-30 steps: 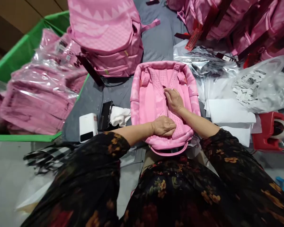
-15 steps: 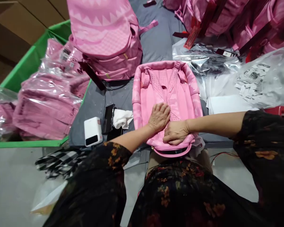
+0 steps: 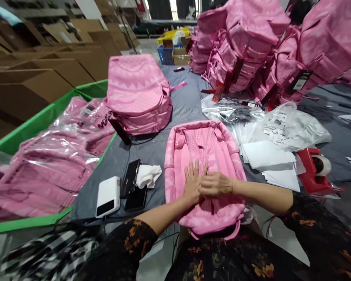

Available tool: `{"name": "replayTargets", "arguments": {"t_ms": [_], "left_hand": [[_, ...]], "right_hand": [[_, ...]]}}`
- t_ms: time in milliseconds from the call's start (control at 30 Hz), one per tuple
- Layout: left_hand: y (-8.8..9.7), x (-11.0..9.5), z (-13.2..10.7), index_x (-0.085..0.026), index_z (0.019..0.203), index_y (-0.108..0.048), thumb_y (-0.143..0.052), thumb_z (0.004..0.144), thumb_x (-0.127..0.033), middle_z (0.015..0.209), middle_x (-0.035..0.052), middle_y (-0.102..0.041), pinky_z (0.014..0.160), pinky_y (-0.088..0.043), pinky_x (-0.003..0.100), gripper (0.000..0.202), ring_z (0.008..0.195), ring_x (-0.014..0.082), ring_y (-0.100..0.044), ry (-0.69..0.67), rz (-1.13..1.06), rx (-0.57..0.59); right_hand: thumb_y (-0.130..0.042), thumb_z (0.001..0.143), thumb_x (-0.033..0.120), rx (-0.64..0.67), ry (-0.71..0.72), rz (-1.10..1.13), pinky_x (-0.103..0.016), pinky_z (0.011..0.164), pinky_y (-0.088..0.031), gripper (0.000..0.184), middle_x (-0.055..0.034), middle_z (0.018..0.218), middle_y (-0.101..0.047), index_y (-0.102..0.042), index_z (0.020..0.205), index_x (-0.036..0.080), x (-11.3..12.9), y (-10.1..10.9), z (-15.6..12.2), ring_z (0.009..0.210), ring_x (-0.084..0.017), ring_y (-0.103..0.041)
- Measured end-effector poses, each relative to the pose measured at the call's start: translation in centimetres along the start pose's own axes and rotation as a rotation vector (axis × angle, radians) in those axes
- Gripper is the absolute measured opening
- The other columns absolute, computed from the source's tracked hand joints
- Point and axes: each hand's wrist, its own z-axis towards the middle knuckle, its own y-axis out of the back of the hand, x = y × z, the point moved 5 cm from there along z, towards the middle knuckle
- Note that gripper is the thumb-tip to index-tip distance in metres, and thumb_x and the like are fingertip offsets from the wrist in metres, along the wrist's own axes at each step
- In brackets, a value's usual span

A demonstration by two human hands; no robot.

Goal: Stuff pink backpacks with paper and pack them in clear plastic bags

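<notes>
A pink backpack [image 3: 181, 152] lies back-side up on the grey table, its shoulder straps folded together down the middle. My left hand [image 3: 192, 182] rests flat on the straps with its fingers spread. My right hand [image 3: 215, 184] lies across the same spot from the right, fingers together and overlapping the left hand, pressing the straps down. Neither hand grips anything that I can see.
A second pink backpack [image 3: 139, 93] stands behind. A green bin [image 3: 32, 123] of bagged pink backpacks sits at the left. A white power bank [image 3: 108, 196], phones [image 3: 130, 177] and cloth [image 3: 148, 175] lie beside the backpack. Paper sheets [image 3: 266, 156], plastic bags, a red tape dispenser [image 3: 312, 171] and stacked backpacks [image 3: 251, 35] fill the right.
The camera has tilted up, showing more of the room. My left hand has opened flat on the straps; my right hand has shifted up from the backpack's near end to overlap it.
</notes>
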Motion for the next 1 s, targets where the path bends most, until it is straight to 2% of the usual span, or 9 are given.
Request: {"name": "replayTargets", "arguments": {"t_ms": [133, 200, 267, 333, 467, 633, 767, 900, 1000], "left_hand": [[2.3, 0.1, -0.3, -0.024, 0.161, -0.035, -0.049, 0.092, -0.070, 0.164, 0.0191, -0.035, 0.118, -0.024, 0.066, 0.084, 0.148, 0.0470, -0.031, -0.028, -0.009, 0.045], [4.3, 0.7, 1.4, -0.021, 0.159, -0.039, -0.044, 0.094, -0.072, 0.149, 0.0212, -0.053, 0.111, -0.035, 0.064, 0.083, 0.131, 0.0438, -0.052, -0.050, -0.004, 0.086], [5.9, 1.3, 3.9, -0.021, 0.159, -0.039, -0.042, 0.097, -0.068, 0.136, 0.0199, -0.064, 0.110, -0.036, 0.065, 0.078, 0.122, 0.0403, -0.059, -0.073, 0.013, 0.060], [6.5, 1.7, 6.7, -0.024, 0.160, -0.037, -0.045, 0.097, -0.065, 0.145, 0.0191, -0.058, 0.116, -0.026, 0.069, 0.075, 0.136, 0.0419, -0.050, -0.092, 0.044, -0.010], [3.9, 2.1, 9.8, -0.027, 0.162, -0.031, -0.048, 0.097, -0.061, 0.167, 0.0157, -0.030, 0.122, -0.014, 0.069, 0.075, 0.156, 0.0422, -0.019, -0.052, 0.044, -0.029], [2.0, 2.5, 9.5, -0.033, 0.160, -0.036, -0.045, 0.099, -0.062, 0.166, 0.0117, -0.034, 0.123, -0.011, 0.068, 0.068, 0.157, 0.0415, -0.018, -0.061, 0.014, -0.058], [2.1, 2.7, 9.3, -0.034, 0.160, -0.036, -0.045, 0.098, -0.063, 0.166, 0.0103, -0.035, 0.124, -0.013, 0.067, 0.069, 0.157, 0.0399, -0.019, -0.061, 0.003, -0.056], [1.9, 2.8, 9.4, -0.034, 0.160, -0.035, -0.044, 0.098, -0.063, 0.167, 0.0105, -0.034, 0.124, -0.012, 0.067, 0.069, 0.156, 0.0389, -0.021, -0.055, 0.002, -0.055], [1.8, 2.7, 9.4, -0.034, 0.160, -0.035, -0.044, 0.098, -0.062, 0.166, 0.0106, -0.034, 0.124, -0.011, 0.067, 0.068, 0.156, 0.0384, -0.020, -0.052, -0.005, -0.060]], "right_hand": [[-0.042, 0.100, 0.025, 0.031, -0.774, -0.111, -0.047, 0.107, -0.043, 0.045, -0.0205, 0.137, -0.063, -0.058, 0.140, 0.012, -9.7, 1.0, -0.8, 0.130, -0.029, -0.055], [-0.041, 0.100, 0.025, 0.160, -1.004, -0.084, -0.050, 0.117, -0.036, 0.052, -0.0229, 0.152, -0.051, -0.052, 0.147, 0.006, -12.4, -0.3, -1.7, 0.144, -0.032, -0.044], [-0.041, 0.099, 0.024, 0.250, -1.058, -0.062, -0.050, 0.121, -0.032, 0.054, -0.0238, 0.157, -0.044, -0.051, 0.148, 0.003, -13.3, -1.7, -2.0, 0.147, -0.033, -0.040], [-0.046, 0.097, 0.022, 0.268, -1.033, -0.023, -0.047, 0.119, -0.035, 0.050, -0.0238, 0.154, -0.049, -0.057, 0.143, 0.005, -13.9, -2.3, -1.9, 0.143, -0.031, -0.047], [-0.051, 0.098, 0.026, 0.228, -1.035, 0.079, -0.034, 0.091, -0.052, 0.032, -0.0117, 0.118, -0.075, -0.069, 0.123, 0.018, -18.1, 0.2, -2.8, 0.107, -0.024, -0.069], [-0.053, 0.096, 0.021, -0.046, -1.388, 0.027, -0.028, 0.084, -0.047, 0.029, -0.0106, 0.116, -0.072, -0.066, 0.121, 0.016, -25.0, 5.3, -10.0, 0.101, -0.019, -0.065], [-0.077, 0.070, 0.016, 0.018, -1.527, 0.162, -0.024, 0.065, -0.040, 0.011, -0.0037, 0.076, -0.068, -0.067, 0.074, 0.015, -25.7, 3.4, -15.4, 0.072, -0.016, -0.059], [-0.077, 0.073, 0.029, 0.024, -1.546, 0.294, -0.023, 0.057, -0.032, 0.030, 0.0031, 0.053, -0.051, -0.057, 0.055, 0.017, -26.5, 1.6, -17.3, 0.058, -0.011, -0.047], [-0.078, 0.072, 0.046, -0.010, -1.555, 0.352, -0.023, 0.054, -0.031, 0.046, 0.0042, 0.048, -0.042, -0.050, 0.048, 0.018, -28.4, 2.4, -17.7, 0.054, -0.010, -0.041]]}}
